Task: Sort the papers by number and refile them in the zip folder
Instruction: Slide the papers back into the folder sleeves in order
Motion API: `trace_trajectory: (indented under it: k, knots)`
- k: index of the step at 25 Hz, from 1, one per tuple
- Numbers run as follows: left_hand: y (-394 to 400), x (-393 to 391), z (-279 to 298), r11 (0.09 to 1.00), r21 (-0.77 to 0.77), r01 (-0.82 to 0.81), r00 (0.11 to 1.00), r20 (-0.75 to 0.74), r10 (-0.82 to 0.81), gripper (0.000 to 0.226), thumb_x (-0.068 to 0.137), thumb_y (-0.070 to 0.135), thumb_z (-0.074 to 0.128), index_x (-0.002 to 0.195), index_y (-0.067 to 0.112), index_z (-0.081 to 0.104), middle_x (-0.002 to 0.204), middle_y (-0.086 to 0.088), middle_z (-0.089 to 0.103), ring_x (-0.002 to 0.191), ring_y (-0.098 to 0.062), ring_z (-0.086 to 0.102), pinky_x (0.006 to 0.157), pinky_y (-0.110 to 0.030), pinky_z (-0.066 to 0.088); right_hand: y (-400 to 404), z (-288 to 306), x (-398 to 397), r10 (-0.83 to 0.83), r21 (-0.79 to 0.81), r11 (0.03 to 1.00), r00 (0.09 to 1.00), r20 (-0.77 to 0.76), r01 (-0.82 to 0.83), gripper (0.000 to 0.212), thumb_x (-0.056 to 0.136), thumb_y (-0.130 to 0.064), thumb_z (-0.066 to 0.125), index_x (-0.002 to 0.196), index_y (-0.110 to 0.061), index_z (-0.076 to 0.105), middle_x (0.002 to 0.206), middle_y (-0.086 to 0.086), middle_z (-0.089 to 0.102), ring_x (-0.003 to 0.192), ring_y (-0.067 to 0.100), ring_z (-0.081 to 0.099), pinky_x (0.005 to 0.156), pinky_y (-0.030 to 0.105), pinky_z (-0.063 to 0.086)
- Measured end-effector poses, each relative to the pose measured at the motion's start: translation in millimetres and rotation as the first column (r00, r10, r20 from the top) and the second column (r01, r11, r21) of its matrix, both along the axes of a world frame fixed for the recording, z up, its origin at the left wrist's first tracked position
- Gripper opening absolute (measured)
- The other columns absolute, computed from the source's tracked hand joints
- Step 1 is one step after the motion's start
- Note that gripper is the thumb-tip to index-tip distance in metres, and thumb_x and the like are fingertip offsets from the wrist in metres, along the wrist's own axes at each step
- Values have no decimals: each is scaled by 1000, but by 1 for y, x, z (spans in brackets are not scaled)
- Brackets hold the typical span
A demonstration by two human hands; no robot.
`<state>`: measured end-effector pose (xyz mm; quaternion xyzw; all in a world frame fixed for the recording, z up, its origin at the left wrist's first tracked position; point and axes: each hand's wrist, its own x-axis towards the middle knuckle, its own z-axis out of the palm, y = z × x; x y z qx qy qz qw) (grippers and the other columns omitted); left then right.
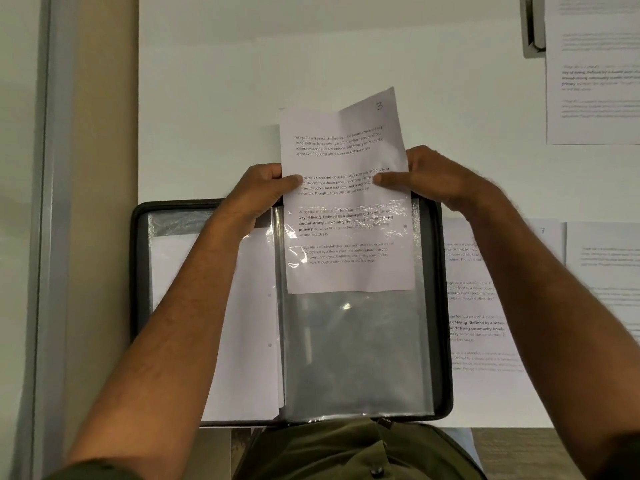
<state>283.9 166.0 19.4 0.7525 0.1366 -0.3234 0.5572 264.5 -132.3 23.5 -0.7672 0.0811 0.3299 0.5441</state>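
I see a white table (214, 98) carrying everything here. An open black zip folder (138, 271) lies flat on it at the near edge, its clear sleeves facing up. Just right of the folder a printed sheet marked 7 (485, 382) lies on the tabletop, partly under the folder's edge. Beside that, at the right border, I make out another printed sheet (602, 271). A further printed sheet (592, 98) lies at the far right corner, overlapping a grey fitting (531, 29) in the table.
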Motion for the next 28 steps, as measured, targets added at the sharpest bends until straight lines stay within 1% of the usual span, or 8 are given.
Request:
trace_trajectory:
  k: [5,9,11,14,17,21,23,28]
  knots:
    - [-5,1,-5,993,4,-114,993,21,114,24,97,16,71,118,7,73,106,-3,78,84,-10,76,70,-21,59,-1,4,6,172,-90,979,979,-106,-182,35,92,-35,78,124,-21,74,112,-5,79,101,17,76,99,37,59]
    - [-1,1,-1,999,9,-34,999,-24,35,20,95,13,71,115,11,74,102,3,78,88,-9,76,71,-18,59,4,7,7,-77,60,995,997,15,76,26,98,-27,72,121,-15,75,109,-4,80,97,13,78,81,24,62]
    - [1,2,2,1000,0,-15,999,-47,15,16,94,12,72,110,12,75,95,5,78,82,-6,75,67,-16,57,4,6,10,-93,35,995,995,36,92,25,98,-27,73,117,-11,76,107,1,80,96,18,78,82,29,64]
    - [0,5,7,999,29,-43,999,-28,44,3,94,16,73,92,15,73,80,5,73,58,-1,64,57,-13,51,2,4,14,127,-132,983,992,5,-125,30,94,-34,76,114,-11,75,107,7,78,99,28,75,88,37,61]
    - [-2,6,1,996,75,-46,999,18,45,23,94,20,73,75,14,62,64,6,63,48,-2,51,51,-13,45,1,3,16,274,-223,932,958,-82,-285,36,90,-40,80,114,-14,72,106,8,78,99,29,75,96,48,60]
    - [-4,2,4,998,56,-39,999,3,39,4,96,12,70,98,10,73,82,5,74,62,0,68,56,-14,52,8,6,19,143,-142,980,989,28,-137,29,91,-32,79,111,-11,74,106,3,79,95,22,75,93,42,59]
    - [1,3,2,997,76,27,1000,-5,-26,14,95,12,70,109,10,74,95,-1,76,74,-6,72,62,-17,56,11,8,22,38,-69,997,991,131,-29,19,95,-26,75,106,-11,77,104,1,79,91,12,73,87,31,57]
    - [6,4,-1,992,104,68,997,19,-70,17,95,13,71,111,11,72,98,-3,74,78,-10,68,75,-23,58,17,4,29,252,-167,959,960,125,-230,10,96,-17,74,103,-14,80,99,0,78,84,3,67,87,25,53]
